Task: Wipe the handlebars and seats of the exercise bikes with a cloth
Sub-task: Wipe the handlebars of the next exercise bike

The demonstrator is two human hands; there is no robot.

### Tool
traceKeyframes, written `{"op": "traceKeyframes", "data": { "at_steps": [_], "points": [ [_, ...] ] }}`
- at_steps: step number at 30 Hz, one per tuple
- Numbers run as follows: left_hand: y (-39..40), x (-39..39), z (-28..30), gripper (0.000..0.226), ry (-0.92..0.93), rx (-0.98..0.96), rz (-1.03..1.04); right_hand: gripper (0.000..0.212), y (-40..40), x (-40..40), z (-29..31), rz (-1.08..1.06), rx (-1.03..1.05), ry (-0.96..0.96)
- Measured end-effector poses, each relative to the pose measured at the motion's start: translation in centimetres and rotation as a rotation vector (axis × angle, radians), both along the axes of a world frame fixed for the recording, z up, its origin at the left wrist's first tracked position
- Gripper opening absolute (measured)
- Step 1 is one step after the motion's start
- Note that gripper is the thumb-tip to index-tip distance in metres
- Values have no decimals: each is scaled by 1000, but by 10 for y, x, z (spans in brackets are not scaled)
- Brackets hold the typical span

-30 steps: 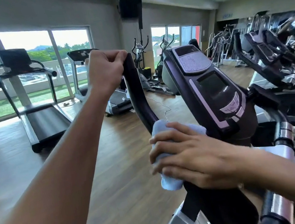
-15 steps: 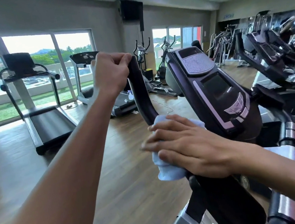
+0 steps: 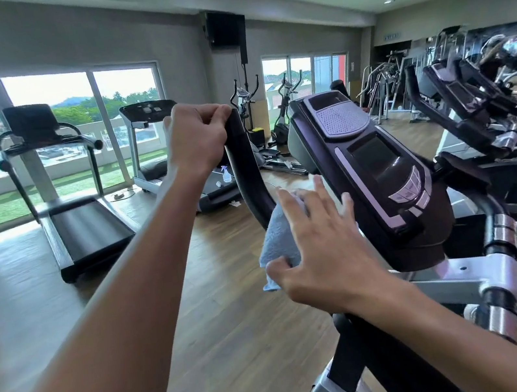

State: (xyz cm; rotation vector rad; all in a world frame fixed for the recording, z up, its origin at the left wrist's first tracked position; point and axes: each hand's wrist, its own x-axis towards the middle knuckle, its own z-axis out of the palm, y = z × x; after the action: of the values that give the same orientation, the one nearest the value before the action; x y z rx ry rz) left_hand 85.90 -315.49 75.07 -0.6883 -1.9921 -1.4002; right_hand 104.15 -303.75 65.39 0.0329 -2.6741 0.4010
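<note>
Nearest us, our right hand (image 3: 318, 247) presses the pale blue cloth (image 3: 280, 243) against the black handlebar (image 3: 249, 177), fingers spread fairly wide and straight, thumb tucked under the cloth's lower edge. To wipe well, we judge the cloth should wrap the bar and travel its whole curve with steady pressure. Further up, our left hand (image 3: 196, 141) grips the bar's top end, fingers curled tight round it, steadying it. Beside it sits the bike's console (image 3: 372, 166); beyond stand treadmills (image 3: 85, 231) by the windows.
</note>
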Motion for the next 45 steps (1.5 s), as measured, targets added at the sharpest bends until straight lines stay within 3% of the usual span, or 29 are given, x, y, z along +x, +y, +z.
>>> {"op": "traceKeyframes", "data": {
  "at_steps": [5,8,13,17,20,26,29,33,37,42,45],
  "points": [
    [1,1,-1,33,8,9,21,93,1,-5,-7,-9,91,61],
    [4,-2,-1,35,-8,24,15,93,14,-24,-10,59,198,191],
    [4,0,0,20,-2,47,6,79,12,-76,11,169,225,329],
    [1,-3,1,27,-47,33,-10,79,24,-63,-4,254,206,270],
    [4,0,2,23,-40,30,-15,75,30,-66,-6,312,276,341],
    [2,1,2,14,-64,74,-41,71,17,-90,7,283,92,387],
    [1,-2,0,12,-94,72,-93,74,32,-63,-12,357,124,302],
    [-1,-1,4,9,-150,124,-136,76,29,-84,3,351,144,376],
    [-1,2,5,8,-170,122,-129,77,6,-124,23,189,-149,467],
    [-2,-1,3,8,-200,140,-167,77,22,-67,-14,322,-38,356],
    [-2,-4,2,8,-187,140,-165,76,22,-78,-8,313,-7,378]
  ]
}}
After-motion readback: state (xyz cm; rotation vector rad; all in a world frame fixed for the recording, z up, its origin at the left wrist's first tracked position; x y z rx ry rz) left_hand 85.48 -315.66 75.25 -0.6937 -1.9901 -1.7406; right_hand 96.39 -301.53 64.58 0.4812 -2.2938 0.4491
